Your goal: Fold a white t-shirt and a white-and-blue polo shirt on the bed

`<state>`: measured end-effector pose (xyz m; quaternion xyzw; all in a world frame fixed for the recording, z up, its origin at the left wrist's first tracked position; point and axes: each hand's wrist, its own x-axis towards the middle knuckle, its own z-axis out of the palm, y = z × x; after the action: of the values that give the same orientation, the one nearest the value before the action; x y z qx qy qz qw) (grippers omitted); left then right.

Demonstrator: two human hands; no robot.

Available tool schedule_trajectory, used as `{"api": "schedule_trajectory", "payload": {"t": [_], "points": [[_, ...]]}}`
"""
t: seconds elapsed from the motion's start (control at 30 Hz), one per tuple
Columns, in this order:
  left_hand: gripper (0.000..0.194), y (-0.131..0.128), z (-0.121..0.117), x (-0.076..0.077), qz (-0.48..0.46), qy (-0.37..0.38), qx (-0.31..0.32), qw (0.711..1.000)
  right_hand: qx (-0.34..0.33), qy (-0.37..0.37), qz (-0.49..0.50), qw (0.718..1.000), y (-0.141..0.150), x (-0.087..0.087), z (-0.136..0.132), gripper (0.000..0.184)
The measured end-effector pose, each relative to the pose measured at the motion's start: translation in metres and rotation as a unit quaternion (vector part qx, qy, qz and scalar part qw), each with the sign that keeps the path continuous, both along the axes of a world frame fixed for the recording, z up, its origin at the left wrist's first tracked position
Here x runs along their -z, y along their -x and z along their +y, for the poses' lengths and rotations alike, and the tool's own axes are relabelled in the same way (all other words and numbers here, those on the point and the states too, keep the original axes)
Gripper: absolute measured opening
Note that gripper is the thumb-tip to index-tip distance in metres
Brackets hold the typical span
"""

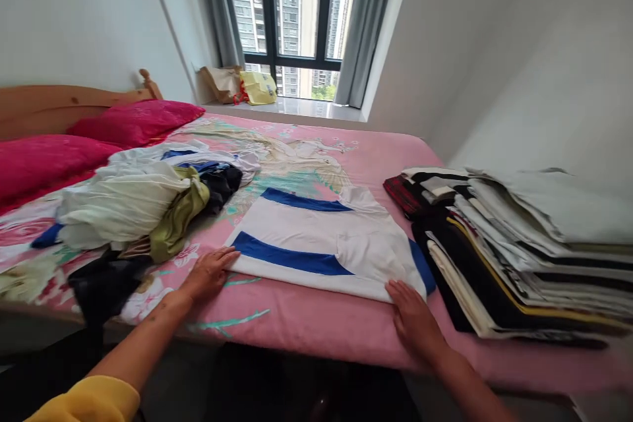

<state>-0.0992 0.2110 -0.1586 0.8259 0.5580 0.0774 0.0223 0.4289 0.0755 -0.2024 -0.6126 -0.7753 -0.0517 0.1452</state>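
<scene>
A white shirt with blue panels (pixel 291 227) lies spread sideways over the pink bed cover, its right part slightly wrinkled. My left hand (pixel 210 271) rests at its near left corner, the fingertips on the cloth beside a blue panel. At the near right end, my right hand (pixel 413 316) has its fingers laid flat on the edge of the shirt. Both hands look open; the left thumb's position is hard to make out. A blue part of the shirt (pixel 421 267) shows beyond my right hand, touching a stack of folded clothes (pixel 524 264).
A loose heap of clothes (pixel 133 198) lies on the left of the bed (pixel 297 330). Behind it are dark pink pillows (pixel 143 120) and a wooden headboard (pixel 64 105). Paper bags (pixel 225 82) stand on the windowsill (pixel 316 109). A wall rises on the right.
</scene>
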Motion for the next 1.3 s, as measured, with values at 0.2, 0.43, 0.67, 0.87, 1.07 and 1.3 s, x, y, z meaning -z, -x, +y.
{"api": "schedule_trajectory", "payload": {"t": [0.2, 0.43, 0.67, 0.87, 1.07, 1.3], "points": [[0.041, -0.011, 0.023, 0.003, 0.015, -0.031, -0.028, 0.999, 0.038, 0.069, -0.061, 0.995, 0.001, -0.021, 0.015, 0.059], [0.043, -0.009, 0.021, -0.016, 0.034, -0.005, 0.005, 0.999, 0.046, 0.055, -0.029, 0.997, 0.003, -0.031, 0.024, 0.049], [0.052, 0.012, -0.049, -0.025, 0.062, -0.021, 0.038, 0.997, -0.021, 0.067, -0.045, 0.997, -0.012, -0.031, -0.038, 0.066], [0.07, 0.022, -0.133, -0.014, 0.076, -0.03, 0.0, 0.997, -0.043, 0.004, -0.07, 0.997, -0.016, 0.004, -0.095, 0.06], [0.066, -0.029, -0.163, -0.026, 0.015, -0.071, 0.059, 0.996, -0.064, -0.072, -0.001, 0.995, 0.021, -0.01, -0.091, 0.045], [0.048, -0.091, -0.133, -0.008, -0.039, -0.001, 0.013, 0.999, 0.049, -0.07, 0.001, 0.996, 0.033, 0.014, -0.065, 0.053]]}}
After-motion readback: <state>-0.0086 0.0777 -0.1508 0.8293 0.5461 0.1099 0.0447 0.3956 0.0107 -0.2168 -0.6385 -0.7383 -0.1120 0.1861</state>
